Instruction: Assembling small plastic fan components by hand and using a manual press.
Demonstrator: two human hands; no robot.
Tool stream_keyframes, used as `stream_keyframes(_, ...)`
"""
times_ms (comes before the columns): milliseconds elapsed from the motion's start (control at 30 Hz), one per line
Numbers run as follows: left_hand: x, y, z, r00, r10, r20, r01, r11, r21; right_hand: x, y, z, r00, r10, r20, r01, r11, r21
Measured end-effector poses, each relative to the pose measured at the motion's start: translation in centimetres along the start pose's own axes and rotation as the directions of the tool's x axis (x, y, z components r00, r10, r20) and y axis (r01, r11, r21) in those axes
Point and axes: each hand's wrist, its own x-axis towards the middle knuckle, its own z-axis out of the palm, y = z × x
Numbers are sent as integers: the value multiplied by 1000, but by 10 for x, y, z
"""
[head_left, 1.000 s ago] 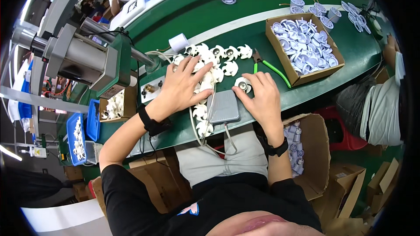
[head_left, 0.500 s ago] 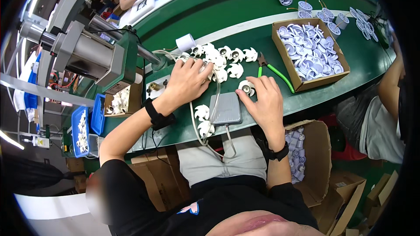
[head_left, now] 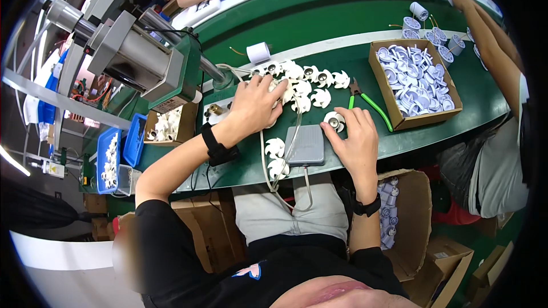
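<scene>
My left hand (head_left: 255, 104) reaches over a heap of small white fan impellers (head_left: 293, 71), fingers bent and spread, the tips touching them. Whether one is under the fingers is hidden. My right hand (head_left: 357, 140) has thumb and fingertips around a single white impeller (head_left: 334, 121) with a dark metal ring at its centre. Between my hands lies a grey foot pedal (head_left: 305, 146) with its cable. Two more impellers (head_left: 277, 166) lie left of the pedal. Green-handled cutting pliers (head_left: 374, 108) rest beyond my right hand.
A press machine (head_left: 140, 60) stands at the left. Blue trays (head_left: 108, 162) and a cardboard box (head_left: 177, 125) of white parts are beside it. A cardboard box (head_left: 451, 105) of pale discs stands right. Motors with wires (head_left: 411, 25) lie beyond it. A co-worker's arm (head_left: 485, 34) stretches across there.
The whole view has shifted, so the bench sits lower and further right. My hands keep nearly the same places over the parts. The co-worker's arm at the right now reaches far forward.
</scene>
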Motion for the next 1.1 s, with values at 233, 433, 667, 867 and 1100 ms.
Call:
stream_keyframes(233, -6, 3, -1, 993, 61, -103, -57, 998, 38, -2, 0, -1, 1000, 10, -15, -10, 1000, 16)
stream_keyframes(433, -1, -7, 3, 974, 189, -125, -203, 973, -108, 1, 1, -1, 1000, 12, -14, -12, 1000, 21)
stream_keyframes(667, -1, -16, -16, 971, 162, -174, -192, 965, -179, 2, 1, 2, 1000, 14, -7, -14, 1000, 13)
stream_keyframes(867, -32, -19, -45, 956, 137, -258, -177, 974, -139, 1, -3, 2, 999, 34, 12, -33, 999, -24)
stream_keyframes(1100, -102, -29, -60, 890, 365, -275, -380, 925, -2, 0, -4, 3, 997, 60, -55, -59, 998, 10)
